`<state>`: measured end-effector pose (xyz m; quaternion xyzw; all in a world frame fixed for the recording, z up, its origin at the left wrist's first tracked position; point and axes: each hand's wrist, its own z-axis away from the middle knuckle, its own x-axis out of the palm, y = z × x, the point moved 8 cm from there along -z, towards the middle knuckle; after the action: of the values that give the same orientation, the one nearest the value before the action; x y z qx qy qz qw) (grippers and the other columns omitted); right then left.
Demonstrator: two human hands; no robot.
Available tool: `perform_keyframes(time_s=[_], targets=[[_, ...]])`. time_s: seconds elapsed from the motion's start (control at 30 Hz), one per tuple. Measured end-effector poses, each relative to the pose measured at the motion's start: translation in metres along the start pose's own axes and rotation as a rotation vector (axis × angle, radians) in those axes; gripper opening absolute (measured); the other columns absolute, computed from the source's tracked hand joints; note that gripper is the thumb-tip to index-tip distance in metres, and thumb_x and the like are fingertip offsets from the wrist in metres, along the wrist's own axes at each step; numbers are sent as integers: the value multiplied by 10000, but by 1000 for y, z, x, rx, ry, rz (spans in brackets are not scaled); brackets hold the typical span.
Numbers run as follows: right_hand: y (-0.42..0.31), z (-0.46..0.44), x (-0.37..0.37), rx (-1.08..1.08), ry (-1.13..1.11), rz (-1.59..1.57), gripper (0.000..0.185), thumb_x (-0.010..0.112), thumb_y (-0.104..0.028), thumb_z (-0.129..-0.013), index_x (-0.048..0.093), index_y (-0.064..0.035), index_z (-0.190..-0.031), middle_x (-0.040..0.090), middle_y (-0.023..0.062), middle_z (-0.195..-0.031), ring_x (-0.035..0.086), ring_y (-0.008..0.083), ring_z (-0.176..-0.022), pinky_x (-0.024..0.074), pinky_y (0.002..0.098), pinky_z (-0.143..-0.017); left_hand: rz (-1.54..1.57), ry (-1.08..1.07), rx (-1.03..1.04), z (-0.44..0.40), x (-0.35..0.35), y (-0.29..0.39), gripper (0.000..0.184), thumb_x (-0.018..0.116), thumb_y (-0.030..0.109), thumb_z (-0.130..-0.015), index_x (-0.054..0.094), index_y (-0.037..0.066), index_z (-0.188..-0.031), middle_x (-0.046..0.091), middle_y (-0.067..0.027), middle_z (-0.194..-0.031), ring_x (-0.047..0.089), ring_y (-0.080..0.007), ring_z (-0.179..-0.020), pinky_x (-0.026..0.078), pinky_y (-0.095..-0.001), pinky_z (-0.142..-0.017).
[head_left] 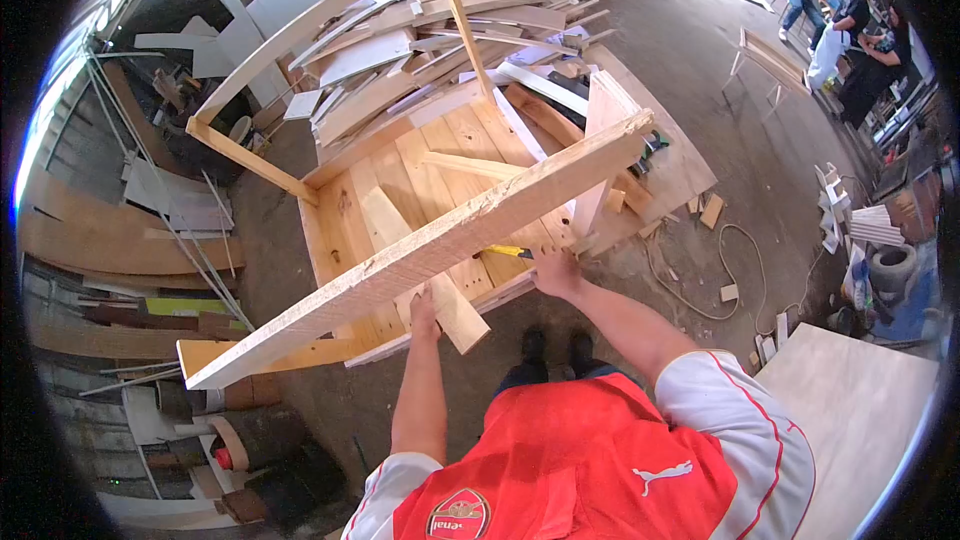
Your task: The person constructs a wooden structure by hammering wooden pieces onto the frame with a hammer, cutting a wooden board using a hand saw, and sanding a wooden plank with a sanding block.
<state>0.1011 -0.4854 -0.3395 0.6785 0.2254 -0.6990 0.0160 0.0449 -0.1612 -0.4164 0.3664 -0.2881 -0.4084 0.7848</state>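
Two bare hands work at a pale, open wooden frame point(250, 162) with a planked base point(455, 135), seen in the head view, and the step in hand looks like positioning or steadying a short, flat, pale wooden board point(458, 316) inside it. The board lies aslant over the planks, passing beneath a long, rough-sawn, pale timber beam point(420, 250) that crosses the near side of the frame, and its near end juts past the frame's edge toward the person. The left hand point(425, 314) pinches the board along its left edge, below the beam. The right hand point(557, 272) is partly curled at the near edge of the frame, just beside the black end of a slim yellow-and-black tool point(507, 251); whether its fingers grip that tool I cannot tell. The next move seems to call for a steady left hold and a clear path for the right hand under the beam. The frame stands on a dusty grey concrete floor point(660, 40), with a heap of mixed wooden offcuts point(390, 90) behind it. To the right, a thin cable point(765, 280) loops over the floor among small wood scraps, and a large pale sheet panel point(850, 430) lies nearer the person. Three people point(855, 15) are at the far right, near a light wooden stand point(768, 62).
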Motion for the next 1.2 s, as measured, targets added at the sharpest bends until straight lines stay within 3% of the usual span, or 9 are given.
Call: perform_keyframes(time_s=[0.13,0.23,0.5,0.67,0.77,0.87,1.07,1.13,1.2], targets=[[7,-2,-4,84,-69,-107,449,738,-347,-817,608,-37,-1115,661,177,-1011,663,356,-966,540,483,-808,-47,55,116,26,28,25,485,575,288,-1006,445,-64,-1312,645,-149,-1127,676,-256,-951,579,-399,-795],[10,-6,-7,72,-20,-233,448,727,-376,-843,637,-41,-1126,675,177,-991,671,369,-938,545,478,-813,-80,56,76,51,52,37,480,572,279,-1004,447,-54,-1327,647,-136,-1127,673,-242,-945,572,-393,-799],[5,1,-55,25,-107,-789,463,664,-397,-912,633,-74,-1242,703,194,-1074,685,350,-983,533,437,-835,55,-113,120,109,133,70,435,554,224,-1004,453,5,-1366,650,-114,-1111,677,-224,-926,576,-394,-797],[38,26,-68,96,-109,-747,365,653,-333,-920,655,-79,-1183,719,167,-1023,698,322,-946,534,424,-817,-16,-169,98,105,164,81,433,581,180,-987,461,-7,-1359,649,-126,-1138,670,-202,-944,567,-363,-810],[55,38,-81,114,-88,-757,312,658,-296,-917,670,-81,-1144,730,155,-969,707,317,-896,542,418,-782,-29,-190,195,79,158,61,436,622,194,-971,492,-28,-1323,648,-127,-1143,655,-187,-940,543,-340,-812],[75,46,-70,113,-84,-745,327,662,-289,-917,667,-63,-1153,732,158,-959,710,308,-888,545,411,-777,-273,-86,265,83,150,53,439,649,215,-963,515,-42,-1293,646,-123,-1151,636,-178,-958,516,-326,-834],[55,42,-50,144,-241,-1003,418,656,-308,-926,631,5,-1202,721,184,-1024,700,268,-946,532,389,-823,-267,70,286,106,161,41,414,622,213,-985,490,-28,-1296,622,-119,-1190,607,-192,-1031,494,-335,-893],[34,32,-31,170,-293,-1290,465,639,-346,-932,613,18,-1220,712,196,-1051,692,274,-967,525,388,-842,-23,-24,327,98,177,27,380,601,201,-996,482,-21,-1280,616,-116,-1182,601,-194,-1033,491,-340,-900],[30,23,-21,153,-240,-1095,501,613,-386,-934,601,17,-1232,701,214,-1067,683,303,-987,515,404,-866,157,-100,364,95,195,12,320,570,177,-1010,473,-6,-1253,605,-107,-1166,593,-192,-1035,487,-346,-905]])
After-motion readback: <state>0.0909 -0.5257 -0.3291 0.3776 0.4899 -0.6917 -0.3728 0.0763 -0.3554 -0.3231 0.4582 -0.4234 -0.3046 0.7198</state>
